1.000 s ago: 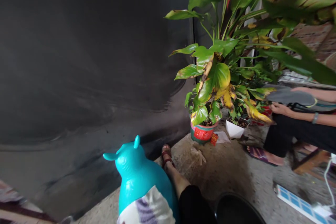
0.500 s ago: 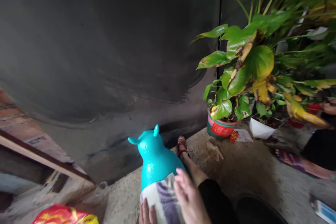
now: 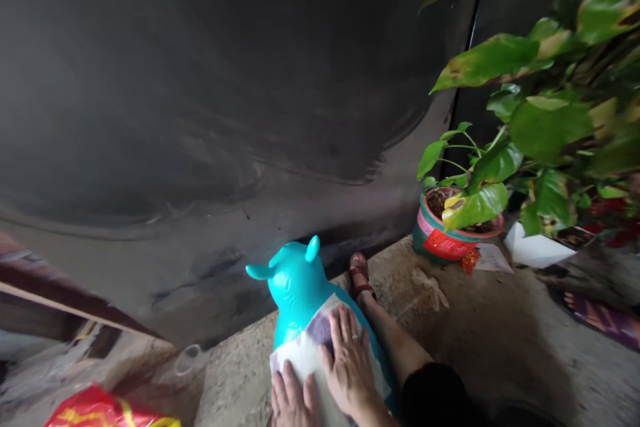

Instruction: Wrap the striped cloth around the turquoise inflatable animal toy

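A glossy turquoise animal-shaped toy (image 3: 300, 280) with two ears stands at the bottom middle, facing the dark wall. Over its back lies a white and purple cloth (image 3: 300, 352). My right hand (image 3: 350, 363), with a ring on one finger, rests flat on the cloth with its fingers stretched out. Beside it on the left, my left hand (image 3: 293, 400) also presses flat on the cloth near its lower left edge, partly cut off by the frame. The rear of the toy is hidden by the hands and the frame edge.
A large dark panel (image 3: 225, 80) rises ahead. A potted plant (image 3: 443, 240) and a white planter (image 3: 535, 247) stand at right. My sandalled foot (image 3: 359, 273) is beside the toy. Another person's foot (image 3: 600, 317) shows far right. A red plastic bag (image 3: 95, 407) lies lower left.
My right hand has come down from just above the cloth to lie flat on it. The cloth reaches farther up the toy's back. The view has shifted slightly left.
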The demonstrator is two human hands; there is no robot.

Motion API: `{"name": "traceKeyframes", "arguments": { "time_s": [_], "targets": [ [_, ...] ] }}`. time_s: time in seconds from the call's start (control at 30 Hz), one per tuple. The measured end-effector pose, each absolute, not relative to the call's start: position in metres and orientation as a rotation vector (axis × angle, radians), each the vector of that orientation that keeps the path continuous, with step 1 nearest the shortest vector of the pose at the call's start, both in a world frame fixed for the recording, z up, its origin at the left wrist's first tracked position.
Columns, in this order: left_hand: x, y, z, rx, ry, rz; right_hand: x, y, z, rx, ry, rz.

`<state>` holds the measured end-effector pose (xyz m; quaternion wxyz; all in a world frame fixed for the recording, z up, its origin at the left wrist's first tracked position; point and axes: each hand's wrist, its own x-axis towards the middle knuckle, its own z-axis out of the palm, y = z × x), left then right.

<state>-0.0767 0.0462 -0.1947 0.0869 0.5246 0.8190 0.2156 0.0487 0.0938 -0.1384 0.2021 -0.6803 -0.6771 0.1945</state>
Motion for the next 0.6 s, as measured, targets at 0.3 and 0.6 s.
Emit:
{"name": "traceKeyframes", "arguments": {
  "time_s": [0.3, 0.6],
  "targets": [
    [-0.063, 0.100, -0.146, 1.532, 2.463, 0.641, 0.050, 0.141, -0.141, -1.876, -1.891, 0.601],
    [-0.041, 0.033, -0.169, 1.678, 2.673, 0.681, 0.070, 0.035, -0.204, -2.002, -1.646, 0.338]
  ]
}}
